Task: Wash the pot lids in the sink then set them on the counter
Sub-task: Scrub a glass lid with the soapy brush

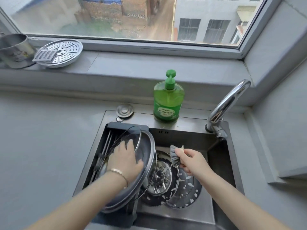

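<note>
left hand [126, 161] spread flat on large lid [148, 151] propped at sink [217, 156] left | right hand [191, 161] grips brush [174, 154] over soapy lids [163, 175] in sink basin | soap bottle [168, 100], faucet [229, 103] on sink's back rim

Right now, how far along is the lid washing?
Done: nothing finished; no lid sits on the counter. In hand: the left hand rests on a large lid leaning in the sink, and the right hand grips a brush. Left: rinsing the soapy lids beside it, then moving all to the counter.
</note>
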Demonstrator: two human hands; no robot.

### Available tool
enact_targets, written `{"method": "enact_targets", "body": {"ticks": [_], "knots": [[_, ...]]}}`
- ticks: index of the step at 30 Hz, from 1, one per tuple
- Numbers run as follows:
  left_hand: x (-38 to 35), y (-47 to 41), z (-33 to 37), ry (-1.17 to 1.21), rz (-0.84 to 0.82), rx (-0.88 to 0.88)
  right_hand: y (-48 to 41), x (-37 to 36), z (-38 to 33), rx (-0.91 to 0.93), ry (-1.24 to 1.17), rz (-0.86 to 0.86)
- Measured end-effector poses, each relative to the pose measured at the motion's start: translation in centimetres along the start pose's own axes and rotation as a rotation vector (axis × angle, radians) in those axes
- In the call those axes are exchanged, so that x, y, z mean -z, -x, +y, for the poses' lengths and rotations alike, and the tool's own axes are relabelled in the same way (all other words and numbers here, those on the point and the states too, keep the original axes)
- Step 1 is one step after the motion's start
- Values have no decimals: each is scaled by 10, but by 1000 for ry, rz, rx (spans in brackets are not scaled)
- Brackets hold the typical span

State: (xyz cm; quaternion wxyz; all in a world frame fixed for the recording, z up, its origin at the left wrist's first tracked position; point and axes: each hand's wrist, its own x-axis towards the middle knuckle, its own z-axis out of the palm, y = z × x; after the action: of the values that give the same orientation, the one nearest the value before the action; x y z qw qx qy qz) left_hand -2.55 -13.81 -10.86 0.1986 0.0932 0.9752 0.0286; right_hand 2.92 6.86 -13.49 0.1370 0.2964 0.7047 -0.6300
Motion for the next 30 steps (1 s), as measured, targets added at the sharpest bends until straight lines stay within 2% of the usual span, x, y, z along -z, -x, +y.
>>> {"method": "enact_targets", "body": {"ticks": [3, 7, 13, 17, 22, 25, 28, 30], "knots": [[-25, 18, -16, -88, 1, 43, 14, -5, 12, -15, 36, 3], [-30, 30, -24, -199, 93, 15, 31, -7, 13, -23, 43, 2], [10, 36, -42, -1, 368, -13, 48, 0, 6, 16, 40, -14], [66, 54, -44, 327, 528, -40, 57, 6, 2, 47, 9, -26], [135, 90, -24, 1096, 529, 4, 68, 20, -15, 204, 133, 13], [161, 106, -10, 1324, 461, -4, 75, 33, -29, 325, 200, 100], [158, 106, 5, 1458, 276, 20, 81, 47, -37, 397, 151, 181], [139, 102, 18, 1550, 157, 78, 86, 56, -36, 413, 201, 258]]}}
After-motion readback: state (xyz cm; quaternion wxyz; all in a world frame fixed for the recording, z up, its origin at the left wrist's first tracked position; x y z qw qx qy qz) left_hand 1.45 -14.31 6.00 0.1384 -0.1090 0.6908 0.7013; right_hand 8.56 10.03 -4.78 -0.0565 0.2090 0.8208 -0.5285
